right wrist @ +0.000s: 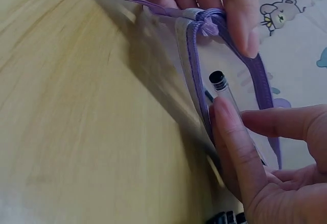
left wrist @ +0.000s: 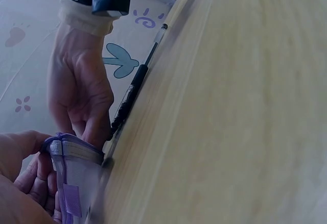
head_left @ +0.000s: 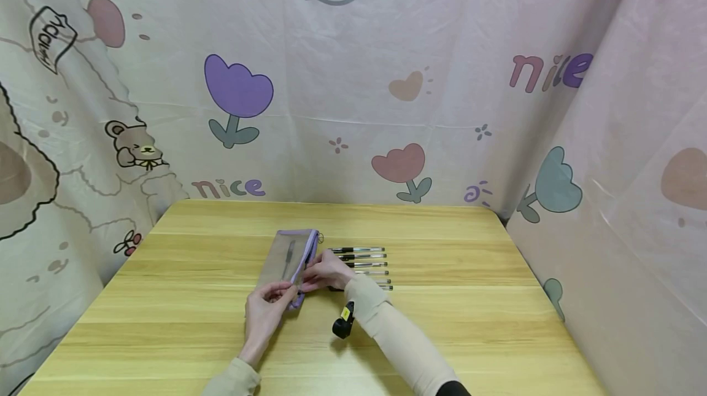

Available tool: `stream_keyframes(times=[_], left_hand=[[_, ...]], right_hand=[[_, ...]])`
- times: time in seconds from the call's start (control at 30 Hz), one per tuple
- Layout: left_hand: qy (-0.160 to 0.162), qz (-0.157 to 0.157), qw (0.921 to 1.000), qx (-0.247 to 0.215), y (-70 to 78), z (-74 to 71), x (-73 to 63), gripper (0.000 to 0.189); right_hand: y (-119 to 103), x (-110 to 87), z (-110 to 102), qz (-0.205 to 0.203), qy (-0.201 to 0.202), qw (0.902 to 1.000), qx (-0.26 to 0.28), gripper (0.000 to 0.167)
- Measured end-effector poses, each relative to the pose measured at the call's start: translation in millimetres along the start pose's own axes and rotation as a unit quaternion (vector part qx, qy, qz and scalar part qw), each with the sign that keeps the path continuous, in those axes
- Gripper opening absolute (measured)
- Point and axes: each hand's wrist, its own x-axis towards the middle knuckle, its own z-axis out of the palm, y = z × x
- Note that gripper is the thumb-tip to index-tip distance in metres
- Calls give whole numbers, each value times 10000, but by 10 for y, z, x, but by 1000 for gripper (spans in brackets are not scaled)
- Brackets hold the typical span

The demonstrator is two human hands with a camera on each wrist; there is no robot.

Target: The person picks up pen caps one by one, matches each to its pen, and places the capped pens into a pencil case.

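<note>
A see-through mesh zip pouch [head_left: 276, 255] with purple trim lies on the table, one pen [head_left: 289, 255] showing through its side. My left hand [head_left: 265, 313] grips the pouch's near end, thumb by the purple zip edge [right wrist: 260, 76], and the mouth gapes in the right wrist view. Between the thumb and fingers of my right hand [head_left: 329, 270] is a clear pen [right wrist: 219, 83] with a black end, pinched at the open mouth. Several black-and-clear gel pens [head_left: 361, 256] lie in a row beside the right hand, partly hidden by it.
The wooden table [head_left: 166, 304] runs back to a printed curtain [head_left: 331, 107], with more curtain at both sides. A small black device with a yellow label [head_left: 343, 320] is strapped at the right wrist. A metal ring [head_left: 321, 238] sits at the pouch's far corner.
</note>
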Motion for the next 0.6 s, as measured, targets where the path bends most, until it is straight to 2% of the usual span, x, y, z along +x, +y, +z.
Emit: stream_keyframes(times=[0.13,0.4,0.6], left_hand=[[49,-2,10000,-52,-3,6,2,24],[55,-131,9999,-77,-37,14,23,26],[52,-108,9998,-136,-30,9,12,25]], right_hand=[[4,36,34,-9,53,10000,-40,18],[23,102,71,-168,224,9995,-115,7],[20,123,91,-196,240,9994,-146,9]])
